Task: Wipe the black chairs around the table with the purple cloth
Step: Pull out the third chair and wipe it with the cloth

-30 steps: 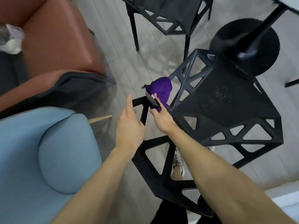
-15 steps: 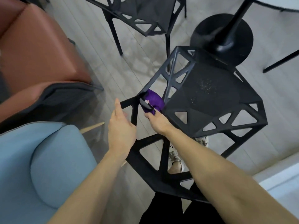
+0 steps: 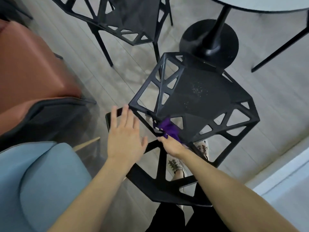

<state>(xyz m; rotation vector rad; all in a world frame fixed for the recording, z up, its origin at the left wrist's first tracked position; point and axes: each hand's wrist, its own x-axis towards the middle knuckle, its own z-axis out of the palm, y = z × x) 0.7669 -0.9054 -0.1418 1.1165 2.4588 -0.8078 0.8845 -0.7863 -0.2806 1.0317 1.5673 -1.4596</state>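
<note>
A black lattice chair [image 3: 197,101] stands right below me, its backrest frame nearest to me. My right hand [image 3: 172,145] grips the bunched purple cloth [image 3: 168,129] and presses it against the chair where the seat meets the backrest. My left hand [image 3: 124,134] is spread with straight fingers over the top left corner of the backrest frame; I cannot tell whether it touches. A second black chair [image 3: 123,19] stands at the top of the view.
A round black table base [image 3: 209,41] and its post stand just beyond the near chair, under a pale tabletop [image 3: 260,4]. A light blue armchair [image 3: 38,181] is at lower left, a brown one [image 3: 30,64] at upper left. My shoes show under the chair.
My right hand has drawn the purple cloth down from the chair's left armrest to the seat-back joint. My left hand has opened and spread over the frame corner. The view has shifted closer.
</note>
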